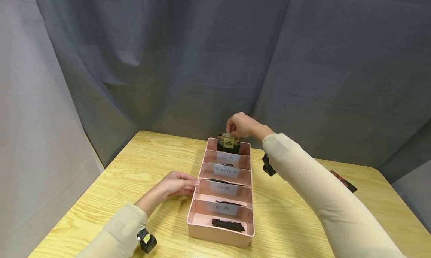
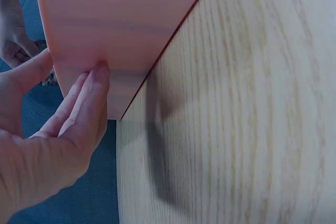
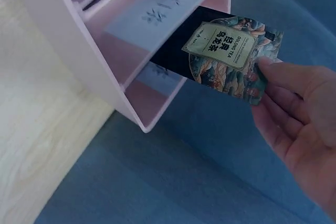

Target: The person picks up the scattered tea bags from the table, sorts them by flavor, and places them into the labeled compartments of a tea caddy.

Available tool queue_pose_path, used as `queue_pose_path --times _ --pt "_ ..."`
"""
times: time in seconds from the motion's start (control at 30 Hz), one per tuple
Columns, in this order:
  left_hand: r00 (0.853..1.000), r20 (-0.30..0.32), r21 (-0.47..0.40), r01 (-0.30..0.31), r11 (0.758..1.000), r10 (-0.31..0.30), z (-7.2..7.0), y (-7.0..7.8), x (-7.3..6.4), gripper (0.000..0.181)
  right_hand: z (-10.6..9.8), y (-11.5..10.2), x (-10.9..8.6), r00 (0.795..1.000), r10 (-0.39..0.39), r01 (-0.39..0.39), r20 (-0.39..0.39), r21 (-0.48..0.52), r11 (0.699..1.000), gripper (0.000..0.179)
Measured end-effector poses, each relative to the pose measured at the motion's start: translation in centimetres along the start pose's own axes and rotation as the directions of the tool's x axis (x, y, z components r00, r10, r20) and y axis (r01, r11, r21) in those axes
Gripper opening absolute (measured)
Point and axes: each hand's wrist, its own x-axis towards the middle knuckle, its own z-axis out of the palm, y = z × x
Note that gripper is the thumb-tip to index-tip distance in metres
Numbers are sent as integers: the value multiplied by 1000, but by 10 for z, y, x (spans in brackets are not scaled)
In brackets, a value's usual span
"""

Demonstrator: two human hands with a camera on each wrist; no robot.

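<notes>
A long pink divided box [image 1: 220, 238] stands on the table, its several compartments marked by white paper labels in Chinese characters. My right hand [image 1: 243, 124] pinches the top edge of an oolong tea packet [image 3: 223, 51] between thumb and fingers. The packet is dark with a patterned upper half and a pale label; its lower end is down inside the farthest compartment. At the box's left side, my left hand [image 1: 180, 184] holds the wall, thumb at the rim and fingers [image 2: 86, 95] along the outer face.
Dark packets lie in the nearer compartments, such as the black packet [image 1: 228, 225] in the front one. Another dark packet with a red part [image 1: 344, 181] rests on the wooden table [image 1: 289, 220] at the right. A grey-blue curtain [image 1: 208, 63] hangs behind the table.
</notes>
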Motion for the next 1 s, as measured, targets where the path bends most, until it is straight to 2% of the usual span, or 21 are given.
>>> queue_pose_path --times 0.5,0.63,0.77,1.0 --pt "1000 16 17 -13 1000 13 3 -1 2 34 40 1 1 998 11 -15 66 56 998 4" --pt "1000 15 20 -11 1000 11 4 -2 2 34 40 2 -2 998 -6 3 57 56 998 5" --pt "1000 17 21 -11 1000 10 6 -1 1 34 33 7 -8 999 26 -28 41 63 998 8" --pt "1000 22 13 -16 1000 16 7 2 2 35 24 36 -33 998 57 -57 5 61 996 9"
